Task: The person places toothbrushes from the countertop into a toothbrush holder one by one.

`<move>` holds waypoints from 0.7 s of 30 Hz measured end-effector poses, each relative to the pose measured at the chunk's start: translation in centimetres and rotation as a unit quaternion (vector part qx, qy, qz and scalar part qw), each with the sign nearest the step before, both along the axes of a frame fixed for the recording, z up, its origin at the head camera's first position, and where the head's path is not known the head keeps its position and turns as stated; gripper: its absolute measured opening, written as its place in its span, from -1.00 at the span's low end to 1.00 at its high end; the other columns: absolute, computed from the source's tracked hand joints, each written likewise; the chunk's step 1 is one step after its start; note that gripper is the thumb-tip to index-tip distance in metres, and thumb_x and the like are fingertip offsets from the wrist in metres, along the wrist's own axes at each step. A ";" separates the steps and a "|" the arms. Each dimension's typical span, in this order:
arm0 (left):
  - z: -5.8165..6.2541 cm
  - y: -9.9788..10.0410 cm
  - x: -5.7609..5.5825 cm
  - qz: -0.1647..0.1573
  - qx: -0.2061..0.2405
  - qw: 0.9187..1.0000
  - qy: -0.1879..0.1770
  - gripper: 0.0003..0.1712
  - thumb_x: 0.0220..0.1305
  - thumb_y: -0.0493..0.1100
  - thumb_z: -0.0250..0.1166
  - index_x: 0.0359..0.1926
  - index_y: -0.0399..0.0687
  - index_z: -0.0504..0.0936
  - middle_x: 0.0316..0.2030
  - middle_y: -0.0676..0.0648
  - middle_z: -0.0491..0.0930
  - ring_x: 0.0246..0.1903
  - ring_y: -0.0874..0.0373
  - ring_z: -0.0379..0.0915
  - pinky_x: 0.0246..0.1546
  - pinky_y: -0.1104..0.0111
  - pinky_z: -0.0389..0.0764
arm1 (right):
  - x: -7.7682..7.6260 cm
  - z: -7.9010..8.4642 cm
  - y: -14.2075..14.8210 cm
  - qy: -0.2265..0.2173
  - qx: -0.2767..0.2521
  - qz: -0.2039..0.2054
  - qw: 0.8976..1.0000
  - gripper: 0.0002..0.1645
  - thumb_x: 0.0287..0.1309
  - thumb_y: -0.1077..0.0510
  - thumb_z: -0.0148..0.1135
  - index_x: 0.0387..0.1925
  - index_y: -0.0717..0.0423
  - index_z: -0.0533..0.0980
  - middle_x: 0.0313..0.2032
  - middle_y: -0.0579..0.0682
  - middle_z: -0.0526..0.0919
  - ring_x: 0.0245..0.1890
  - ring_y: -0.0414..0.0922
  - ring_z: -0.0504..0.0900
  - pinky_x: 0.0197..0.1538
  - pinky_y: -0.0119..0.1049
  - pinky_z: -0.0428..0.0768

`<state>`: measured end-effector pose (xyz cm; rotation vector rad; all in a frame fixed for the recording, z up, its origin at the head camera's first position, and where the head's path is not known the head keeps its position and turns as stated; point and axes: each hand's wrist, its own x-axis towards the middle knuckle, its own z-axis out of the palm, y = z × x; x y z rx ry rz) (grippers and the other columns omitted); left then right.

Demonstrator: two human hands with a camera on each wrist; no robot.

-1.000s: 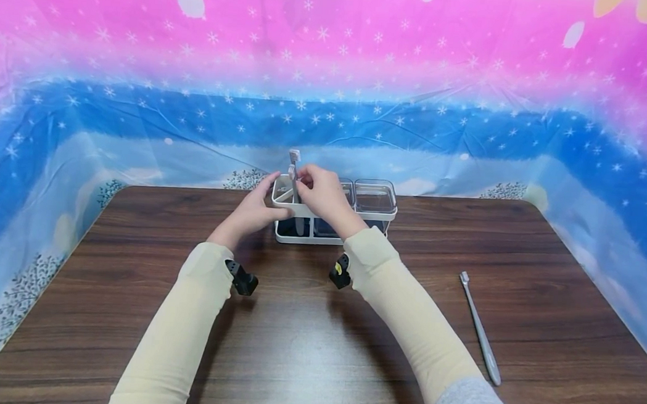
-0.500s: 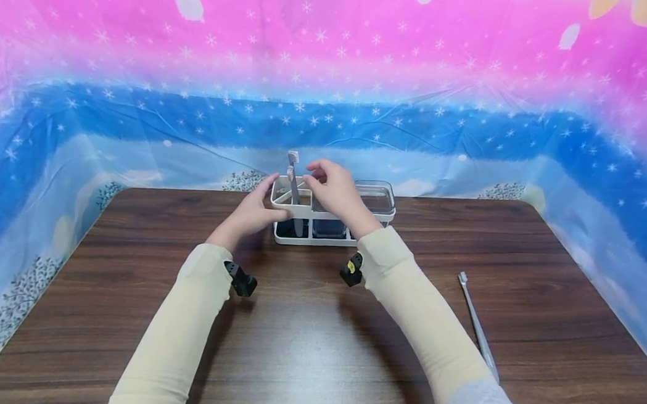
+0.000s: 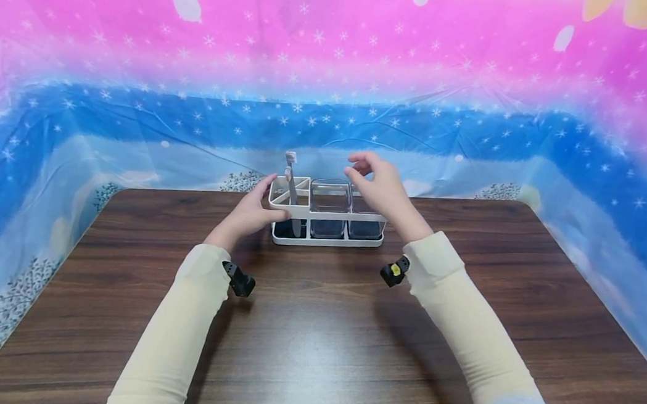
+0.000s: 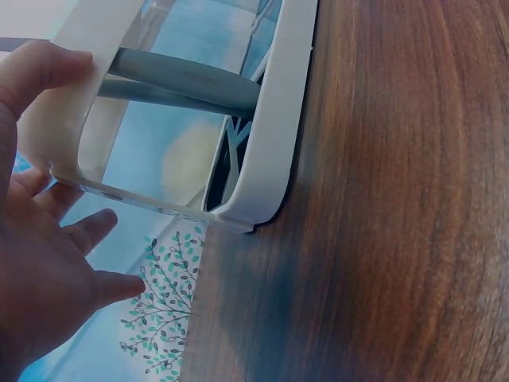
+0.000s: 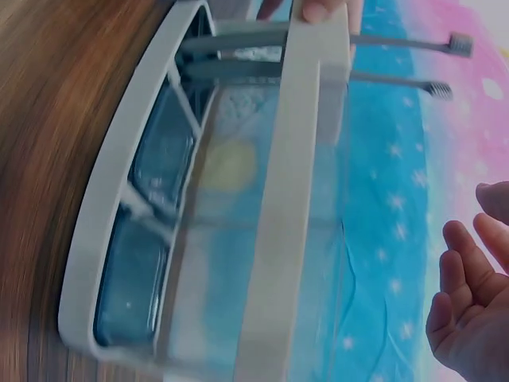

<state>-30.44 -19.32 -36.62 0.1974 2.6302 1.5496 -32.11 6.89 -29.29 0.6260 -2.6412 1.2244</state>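
Right grip (image 3: pixel 379 184) has shifted rightward, fingers loosely bent around nothing, partly hiding the right clear cup. Left grip (image 3: pixel 252 211) holds the left end of the white rack (image 3: pixel 328 216), where two grey toothbrushes (image 3: pixel 292 188) stand slightly tilted, any handle lettering unreadable. Right sleeve (image 3: pixel 466 322) crosses the worktop (image 3: pixel 304 337); snowflake cloth (image 3: pixel 251 117) surrounds everything.

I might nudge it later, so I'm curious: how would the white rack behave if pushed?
The rack would probably stay rigid, as it shows no sag. It likely slides before tipping, its long base lying flat on the table. The toothbrushes may sway, since they stick up above it.
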 end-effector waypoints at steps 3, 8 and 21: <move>0.0 0.1 0.0 -0.001 0.001 1.000 -0.003 0.09 0.14 -0.13 0.33 0.54 0.05 -0.16 0.47 -0.23 0.00 0.42 -0.14 -0.03 0.33 -0.08 0.15 | 0.3 0.1 1.7 0.008 -0.003 -0.012 1.000 -0.56 0.33 0.03 0.13 0.14 0.15 0.47 -0.07 0.12 0.62 -0.06 -0.02 0.55 -0.07 -0.10 0.52; 0.1 0.1 0.1 -0.001 -0.003 1.000 -0.006 0.10 0.13 -0.10 0.34 0.54 0.06 -0.15 0.49 -0.21 -0.06 0.45 -0.12 -0.11 0.35 -0.08 0.12 | 0.7 0.1 4.1 0.017 -0.015 -0.024 0.999 -0.56 0.32 0.06 0.14 0.13 0.22 0.48 -0.11 0.18 0.62 -0.07 0.03 0.54 -0.08 -0.11 0.50; 0.3 0.1 0.2 -0.003 -0.006 1.000 -0.014 0.11 0.13 -0.09 0.34 0.54 0.10 -0.16 0.50 -0.20 -0.09 0.46 -0.11 -0.14 0.36 -0.06 0.11 | 3.2 -0.6 11.0 0.062 0.016 -0.066 0.996 -0.58 0.31 0.07 0.16 0.08 0.27 0.51 -0.19 0.19 0.65 -0.24 -0.04 0.57 -0.19 -0.35 0.49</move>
